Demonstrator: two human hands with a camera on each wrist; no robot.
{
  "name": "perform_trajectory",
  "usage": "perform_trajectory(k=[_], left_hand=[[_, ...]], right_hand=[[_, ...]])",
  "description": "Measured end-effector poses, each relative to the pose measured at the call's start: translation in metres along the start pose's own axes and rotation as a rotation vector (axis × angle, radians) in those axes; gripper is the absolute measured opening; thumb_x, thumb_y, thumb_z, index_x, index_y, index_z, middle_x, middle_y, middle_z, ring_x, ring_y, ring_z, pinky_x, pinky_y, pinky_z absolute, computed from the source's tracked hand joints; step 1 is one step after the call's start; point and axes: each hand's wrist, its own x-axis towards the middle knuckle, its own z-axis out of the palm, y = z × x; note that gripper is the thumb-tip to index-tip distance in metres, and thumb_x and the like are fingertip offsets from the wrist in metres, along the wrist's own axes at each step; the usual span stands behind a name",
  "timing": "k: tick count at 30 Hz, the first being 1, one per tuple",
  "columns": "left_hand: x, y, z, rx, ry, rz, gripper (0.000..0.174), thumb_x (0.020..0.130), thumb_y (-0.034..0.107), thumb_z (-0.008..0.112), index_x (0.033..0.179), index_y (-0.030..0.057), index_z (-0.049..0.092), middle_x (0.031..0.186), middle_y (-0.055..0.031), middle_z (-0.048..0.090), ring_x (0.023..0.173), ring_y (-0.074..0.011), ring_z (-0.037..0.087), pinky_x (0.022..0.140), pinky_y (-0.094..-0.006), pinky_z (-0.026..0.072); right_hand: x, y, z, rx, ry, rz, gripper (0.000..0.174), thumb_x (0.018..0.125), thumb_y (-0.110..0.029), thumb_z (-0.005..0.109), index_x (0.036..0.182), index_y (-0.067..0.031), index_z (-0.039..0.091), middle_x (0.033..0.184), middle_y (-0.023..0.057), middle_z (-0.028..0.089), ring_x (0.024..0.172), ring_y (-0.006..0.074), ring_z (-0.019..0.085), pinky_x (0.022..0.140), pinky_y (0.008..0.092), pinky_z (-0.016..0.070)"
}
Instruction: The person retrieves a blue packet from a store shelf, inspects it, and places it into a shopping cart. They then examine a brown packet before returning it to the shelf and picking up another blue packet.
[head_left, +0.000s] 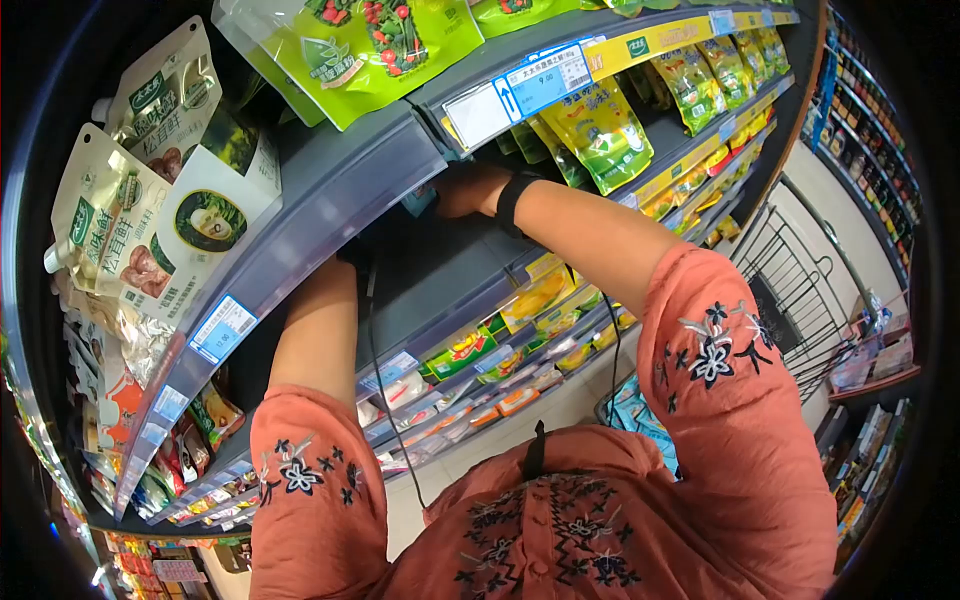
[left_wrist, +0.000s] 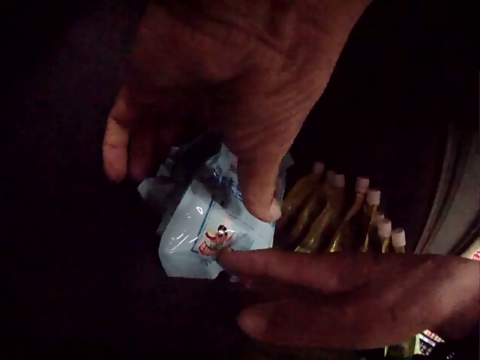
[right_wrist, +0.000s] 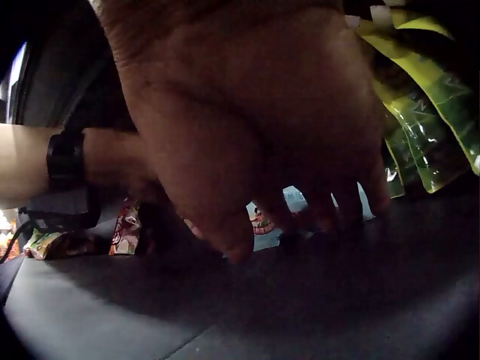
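While the head view shows only our forearms vanishing under a grey supermarket shelf [head_left: 330, 190], the left wrist view finds the pale blue packet [left_wrist: 196, 229] far back in the dark, beside spouted yellow pouches [left_wrist: 337, 214]. Our left hand [left_wrist: 225, 90] pinches it, thumb on its printed face; our right hand [left_wrist: 337, 300] lays straight fingers against its lower edge. Its long axis slants there, and a wire trolley [head_left: 800, 290] stands in the aisle at right.
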Motion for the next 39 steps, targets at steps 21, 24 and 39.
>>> perform_trajectory(k=[21, 24, 39], left_hand=[[0.019, -0.059, 0.08, 0.247, 0.177, 0.18, 0.08, 0.067, 0.029, 0.087, 0.135, 0.009, 0.051, 0.136, -0.0151, 0.053, 0.128, -0.0337, 0.046, 0.108, -0.0448, 0.0363], [0.015, -0.055, 0.07, 0.054, 0.079, 0.242, 0.081, 0.068, 0.03, 0.087, 0.137, 0.0097, 0.048, 0.14, -0.0149, 0.05, 0.131, -0.0338, 0.043, 0.11, -0.0442, 0.0342], [-0.061, 0.085, 0.01, 0.17, -0.449, -0.062, 0.065, 0.089, 0.045, 0.066, 0.132, -0.0018, 0.052, 0.13, -0.0203, 0.058, 0.123, -0.029, 0.053, 0.105, -0.0376, 0.0387]], right_hand=[[-0.02, -0.004, -0.018, 0.017, -0.072, 0.045, 0.043, 0.087, -0.03, 0.057, 0.123, -0.0068, 0.064, 0.123, 0.0188, 0.064, 0.114, 0.034, 0.062, 0.095, 0.0447, 0.0493], [-0.036, -0.014, -0.03, -0.006, -0.146, 0.084, 0.045, 0.089, -0.031, 0.055, 0.126, -0.0068, 0.061, 0.129, 0.0191, 0.061, 0.118, 0.0328, 0.059, 0.098, 0.044, 0.0472], [-0.141, -0.039, -0.072, 0.22, -0.018, -0.188, 0.053, 0.094, -0.041, 0.052, 0.133, -0.0047, 0.056, 0.131, 0.0217, 0.058, 0.123, 0.0378, 0.053, 0.103, 0.0409, 0.042]])
